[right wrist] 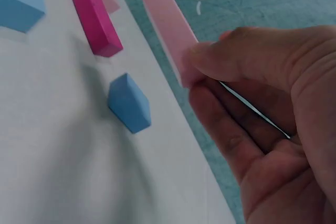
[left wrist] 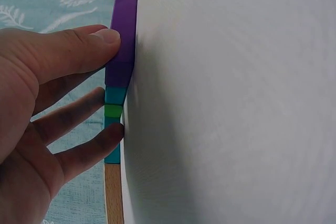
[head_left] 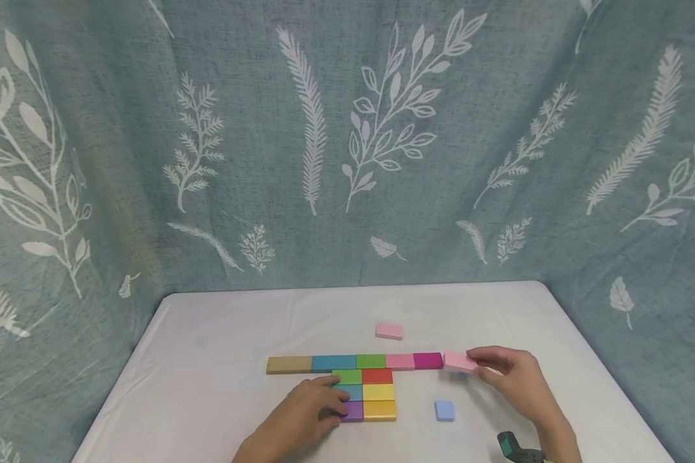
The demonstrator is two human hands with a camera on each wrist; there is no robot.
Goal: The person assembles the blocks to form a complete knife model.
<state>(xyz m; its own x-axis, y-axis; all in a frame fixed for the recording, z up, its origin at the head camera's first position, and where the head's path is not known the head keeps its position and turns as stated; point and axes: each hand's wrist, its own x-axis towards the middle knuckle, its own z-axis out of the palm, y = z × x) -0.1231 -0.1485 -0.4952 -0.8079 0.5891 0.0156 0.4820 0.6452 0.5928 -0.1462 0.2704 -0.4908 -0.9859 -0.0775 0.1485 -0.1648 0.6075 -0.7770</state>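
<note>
My right hand (head_left: 512, 376) pinches a light pink block (right wrist: 170, 32) between thumb and fingers. In the head view, the block's left end is right at the magenta block (head_left: 428, 361) that ends a long row. The right wrist view has a small blue block (right wrist: 128, 104) below the pink one; in the head view it is mostly hidden. My left hand (head_left: 309, 411) touches the left side of a two-column group, its fingers spread along the green block (head_left: 347, 377), teal block (head_left: 354, 392) and purple block (left wrist: 124, 27).
Red (head_left: 377, 377), yellow (head_left: 378, 392) and orange (head_left: 379, 410) blocks form the group's right column. The row above runs from a wooden block (head_left: 289, 365) rightward. A loose pink block (head_left: 389, 331) lies behind; a light blue block (head_left: 444, 411) lies in front on the white table (head_left: 208, 334).
</note>
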